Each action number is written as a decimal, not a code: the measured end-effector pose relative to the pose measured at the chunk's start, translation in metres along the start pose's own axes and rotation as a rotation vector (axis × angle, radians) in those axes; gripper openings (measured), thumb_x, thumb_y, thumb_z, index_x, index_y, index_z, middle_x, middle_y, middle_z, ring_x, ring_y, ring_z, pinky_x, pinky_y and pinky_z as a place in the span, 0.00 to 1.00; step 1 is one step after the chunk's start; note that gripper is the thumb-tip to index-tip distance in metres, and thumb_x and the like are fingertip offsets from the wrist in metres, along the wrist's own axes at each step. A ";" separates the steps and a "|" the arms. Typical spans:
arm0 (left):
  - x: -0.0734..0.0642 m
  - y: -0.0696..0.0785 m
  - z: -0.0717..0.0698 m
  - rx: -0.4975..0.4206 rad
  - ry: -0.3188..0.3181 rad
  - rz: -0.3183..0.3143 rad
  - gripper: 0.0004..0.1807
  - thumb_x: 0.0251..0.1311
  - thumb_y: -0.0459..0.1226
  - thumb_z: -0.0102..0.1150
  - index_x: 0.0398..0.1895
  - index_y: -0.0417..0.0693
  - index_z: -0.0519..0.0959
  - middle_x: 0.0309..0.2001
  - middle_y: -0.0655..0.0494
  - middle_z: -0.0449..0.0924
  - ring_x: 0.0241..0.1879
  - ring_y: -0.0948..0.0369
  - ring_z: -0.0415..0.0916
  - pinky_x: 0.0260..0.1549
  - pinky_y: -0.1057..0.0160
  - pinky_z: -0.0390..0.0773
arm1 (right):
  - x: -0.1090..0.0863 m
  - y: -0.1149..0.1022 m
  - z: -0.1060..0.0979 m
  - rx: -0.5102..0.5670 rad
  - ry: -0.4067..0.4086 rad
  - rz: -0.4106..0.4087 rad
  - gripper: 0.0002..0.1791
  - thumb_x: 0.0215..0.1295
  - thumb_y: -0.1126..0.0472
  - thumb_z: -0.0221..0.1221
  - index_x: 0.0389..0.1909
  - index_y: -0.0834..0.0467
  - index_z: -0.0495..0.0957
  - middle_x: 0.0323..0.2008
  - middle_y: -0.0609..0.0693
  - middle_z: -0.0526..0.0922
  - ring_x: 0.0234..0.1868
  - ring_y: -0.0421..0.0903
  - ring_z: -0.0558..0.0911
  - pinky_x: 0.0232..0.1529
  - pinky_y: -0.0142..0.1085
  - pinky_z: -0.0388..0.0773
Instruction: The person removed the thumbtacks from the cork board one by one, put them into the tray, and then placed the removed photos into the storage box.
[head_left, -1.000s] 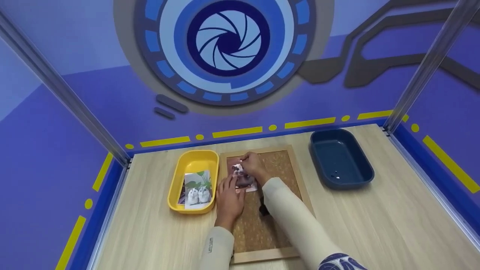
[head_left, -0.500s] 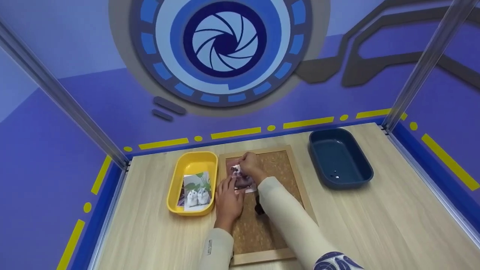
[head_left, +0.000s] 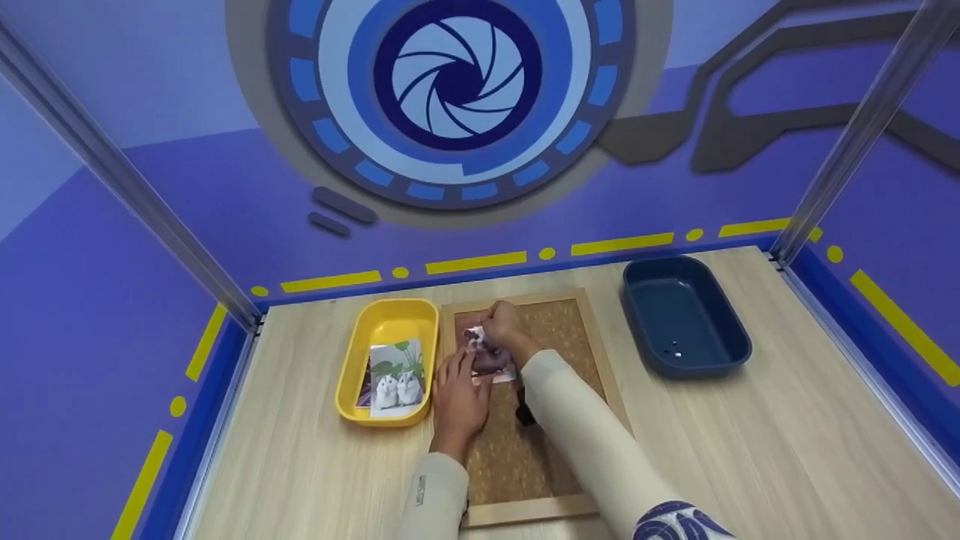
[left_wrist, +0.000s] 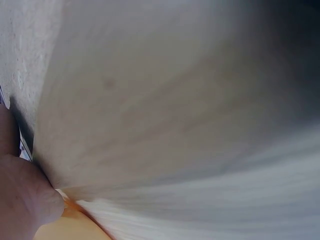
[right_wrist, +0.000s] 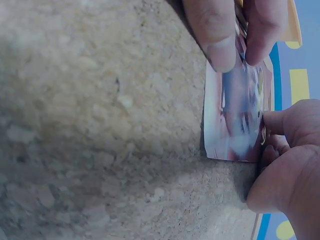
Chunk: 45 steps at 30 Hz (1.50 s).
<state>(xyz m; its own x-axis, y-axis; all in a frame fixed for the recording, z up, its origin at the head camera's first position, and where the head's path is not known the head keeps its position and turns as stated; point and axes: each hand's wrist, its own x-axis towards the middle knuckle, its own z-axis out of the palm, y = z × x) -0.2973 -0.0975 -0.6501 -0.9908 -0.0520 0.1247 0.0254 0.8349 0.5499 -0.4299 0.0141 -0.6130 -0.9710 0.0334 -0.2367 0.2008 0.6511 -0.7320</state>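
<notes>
A glossy animal photo [head_left: 491, 363] lies flat at the upper left of the wood-framed cork board [head_left: 517, 465]. My left hand [head_left: 459, 397] rests on the photo's lower left part, its fingers extended; in the right wrist view the left fingertips [right_wrist: 220, 55] press the print. At the photo's top edge, my right hand [head_left: 508, 331] has its fingers curled, with thumb and forefinger meeting around a tiny thing, apparently a small pin, mostly hidden by the fingers. The left wrist view shows mainly blurred tabletop, with part of the left hand [left_wrist: 27, 200] at its edge.
A yellow tray [head_left: 345, 390] left of the board holds several photos, the top one of two white hamsters [head_left: 397, 386]. Right of the board stands a dark blue tray [head_left: 697, 307] with several tiny shiny pieces [head_left: 673, 349]. A patterned wall [head_left: 480, 232] rises behind the table.
The head view shifts slightly. Both hands keep their places on the photo, and the photo and trays stay where they were.
</notes>
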 end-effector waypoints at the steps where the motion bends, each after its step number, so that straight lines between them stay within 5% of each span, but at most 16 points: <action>1: 0.000 0.000 0.000 0.002 -0.001 -0.001 0.31 0.77 0.49 0.59 0.76 0.46 0.72 0.81 0.46 0.66 0.82 0.44 0.60 0.80 0.36 0.62 | -0.001 0.000 0.000 -0.006 0.006 -0.008 0.07 0.75 0.56 0.58 0.41 0.53 0.83 0.40 0.48 0.86 0.41 0.45 0.80 0.50 0.42 0.80; 9: 0.000 0.001 0.001 -0.023 -0.011 -0.011 0.32 0.77 0.50 0.59 0.78 0.47 0.71 0.82 0.47 0.65 0.83 0.45 0.58 0.82 0.36 0.59 | -0.004 0.003 -0.004 0.033 -0.002 -0.031 0.07 0.76 0.56 0.59 0.39 0.54 0.80 0.35 0.47 0.79 0.36 0.44 0.78 0.31 0.33 0.72; 16: 0.000 0.002 0.002 -0.002 0.004 -0.005 0.31 0.76 0.47 0.61 0.77 0.45 0.72 0.80 0.46 0.67 0.82 0.43 0.60 0.82 0.36 0.59 | -0.002 0.015 -0.007 0.150 -0.037 -0.151 0.06 0.74 0.62 0.60 0.34 0.56 0.78 0.31 0.46 0.77 0.34 0.43 0.77 0.31 0.31 0.71; 25: -0.001 0.004 0.002 -0.006 0.006 0.005 0.31 0.77 0.47 0.60 0.77 0.44 0.71 0.80 0.44 0.67 0.81 0.42 0.60 0.82 0.36 0.58 | -0.001 0.025 -0.018 0.360 -0.133 -0.182 0.04 0.75 0.69 0.57 0.40 0.65 0.79 0.36 0.51 0.80 0.38 0.45 0.77 0.36 0.30 0.74; 31: -0.003 0.004 0.000 -0.012 0.019 0.012 0.31 0.77 0.47 0.59 0.77 0.44 0.71 0.80 0.44 0.67 0.81 0.42 0.60 0.80 0.34 0.60 | -0.007 0.028 -0.028 0.486 -0.129 -0.262 0.05 0.67 0.74 0.54 0.33 0.64 0.77 0.29 0.49 0.77 0.32 0.43 0.74 0.32 0.32 0.72; 39: -0.002 0.004 0.000 -0.001 -0.024 -0.009 0.32 0.79 0.50 0.57 0.79 0.46 0.69 0.82 0.46 0.65 0.83 0.43 0.57 0.83 0.36 0.56 | -0.029 0.027 -0.045 0.455 -0.118 -0.200 0.03 0.70 0.74 0.56 0.37 0.67 0.78 0.32 0.50 0.76 0.37 0.48 0.76 0.33 0.31 0.72; 45: -0.001 0.003 0.000 0.002 -0.026 -0.012 0.33 0.78 0.50 0.57 0.79 0.46 0.69 0.82 0.45 0.64 0.83 0.42 0.57 0.83 0.35 0.56 | -0.049 0.032 -0.075 0.391 -0.068 -0.250 0.04 0.74 0.72 0.56 0.41 0.65 0.80 0.35 0.51 0.78 0.38 0.47 0.77 0.35 0.32 0.75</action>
<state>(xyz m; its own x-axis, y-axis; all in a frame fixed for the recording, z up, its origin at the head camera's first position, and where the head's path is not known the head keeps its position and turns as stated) -0.2964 -0.0953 -0.6484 -0.9942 -0.0478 0.0968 0.0134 0.8352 0.5497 -0.3855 0.0900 -0.5769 -0.9878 -0.1459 -0.0542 0.0085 0.2976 -0.9547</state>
